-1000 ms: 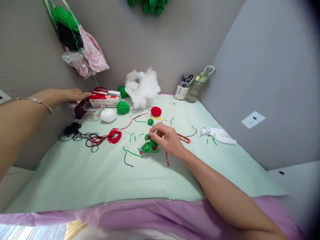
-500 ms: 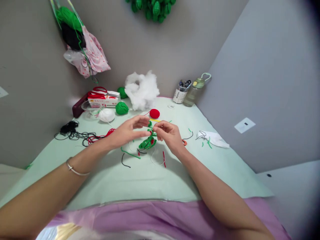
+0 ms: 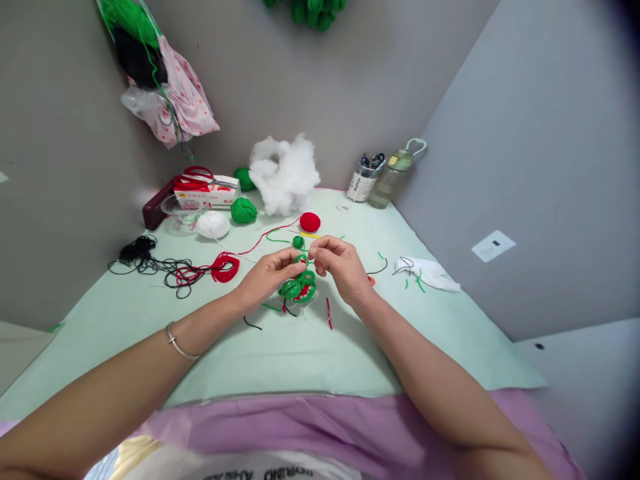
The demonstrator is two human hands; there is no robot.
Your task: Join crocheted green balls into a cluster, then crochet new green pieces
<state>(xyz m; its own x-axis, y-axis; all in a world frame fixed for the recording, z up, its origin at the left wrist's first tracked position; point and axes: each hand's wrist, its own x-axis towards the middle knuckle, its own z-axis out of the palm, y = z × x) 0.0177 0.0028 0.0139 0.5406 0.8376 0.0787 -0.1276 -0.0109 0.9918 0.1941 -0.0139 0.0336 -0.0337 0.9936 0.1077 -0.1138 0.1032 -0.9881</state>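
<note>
A small green and red crochet piece (image 3: 299,288) hangs between both hands just above the pale green table cover (image 3: 300,347). My left hand (image 3: 267,275) pinches its upper green part from the left. My right hand (image 3: 340,267) pinches the same part from the right, fingers closed. The fingertips of the two hands nearly touch. A silver bangle sits on my left wrist.
Red yarn ball (image 3: 310,222), green yarn ball (image 3: 243,211), white yarn ball (image 3: 213,225) and white stuffing (image 3: 284,175) lie at the back. Tangled black and red yarn (image 3: 175,270) spreads left. A red-white box (image 3: 206,193), pen cup (image 3: 364,179), bottle (image 3: 395,175) and white cloth (image 3: 427,273) stand around.
My left hand came from the red-white box at the back left to the crochet piece and closed on it. My right hand stayed with the piece, lifting it slightly.
</note>
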